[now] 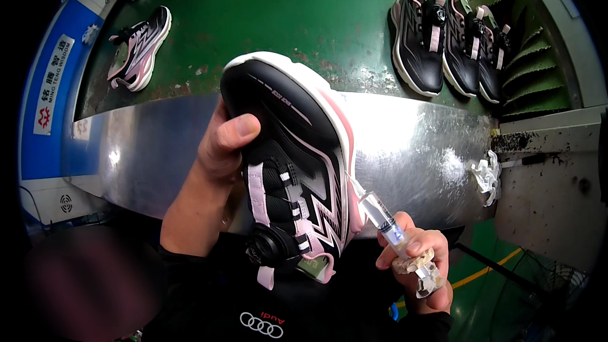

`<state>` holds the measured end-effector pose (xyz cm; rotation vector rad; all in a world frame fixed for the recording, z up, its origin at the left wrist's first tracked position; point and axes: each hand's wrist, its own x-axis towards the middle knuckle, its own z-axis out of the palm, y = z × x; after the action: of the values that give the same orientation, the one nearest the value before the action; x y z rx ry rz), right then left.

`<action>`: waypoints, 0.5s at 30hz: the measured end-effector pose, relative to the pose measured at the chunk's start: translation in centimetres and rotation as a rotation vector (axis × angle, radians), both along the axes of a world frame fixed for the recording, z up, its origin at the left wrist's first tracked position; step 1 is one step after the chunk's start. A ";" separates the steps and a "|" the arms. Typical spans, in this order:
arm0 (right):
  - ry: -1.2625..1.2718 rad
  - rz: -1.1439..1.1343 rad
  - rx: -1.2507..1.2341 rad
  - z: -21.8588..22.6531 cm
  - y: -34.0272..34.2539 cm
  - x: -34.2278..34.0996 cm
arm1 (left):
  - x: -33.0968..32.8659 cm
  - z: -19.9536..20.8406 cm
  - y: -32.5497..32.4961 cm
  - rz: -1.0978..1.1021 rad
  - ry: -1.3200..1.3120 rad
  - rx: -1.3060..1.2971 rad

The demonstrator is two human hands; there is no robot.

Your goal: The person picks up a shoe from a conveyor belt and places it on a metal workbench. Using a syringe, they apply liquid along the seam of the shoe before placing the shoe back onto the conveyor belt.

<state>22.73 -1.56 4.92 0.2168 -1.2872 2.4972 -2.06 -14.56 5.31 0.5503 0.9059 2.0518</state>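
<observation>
A black sneaker (288,126) with pink trim, a white and pink sole and a round lacing dial is held up in front of me, toe pointing away. My left hand (225,139) grips it from the left near the toe, thumb on the upper, the other fingers hidden behind it. In my right hand (421,253) is a clear syringe (382,215), its plunger end wrapped in crusty whitish material. The syringe's thin white tip lies at the seam between the upper and the sole on the shoe's right side; whether it touches cannot be told.
Beyond a shiny metal ledge (152,130) runs a green belt surface (304,12). Several similar sneakers (421,44) stand at the back right beside green bristle-like strips (532,76). One sneaker (140,50) lies at the left. Crumpled white material (486,177) sits at the ledge's right end.
</observation>
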 end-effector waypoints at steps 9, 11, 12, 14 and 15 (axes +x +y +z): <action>-0.031 -0.032 0.059 -1.2 -0.7 1.8 | -0.7 -1.3 -0.7 0.020 -0.117 0.002; -0.046 -0.042 0.088 -1.3 -0.8 2.1 | -0.9 -1.4 -0.9 0.006 -0.163 0.009; -0.060 -0.047 0.098 -1.2 -0.9 2.3 | -0.9 -1.4 -0.9 0.000 -0.185 0.011; -0.070 -0.053 0.125 -1.1 -1.0 2.7 | -0.9 -1.4 -1.1 -0.018 -0.227 0.013; -0.065 -0.054 0.141 -1.1 -1.0 2.9 | -1.0 -1.5 -1.2 -0.025 -0.246 0.016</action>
<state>25.66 -2.56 3.82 0.1330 -1.4771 2.3885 -3.04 -15.72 3.85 0.3064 0.7339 2.0518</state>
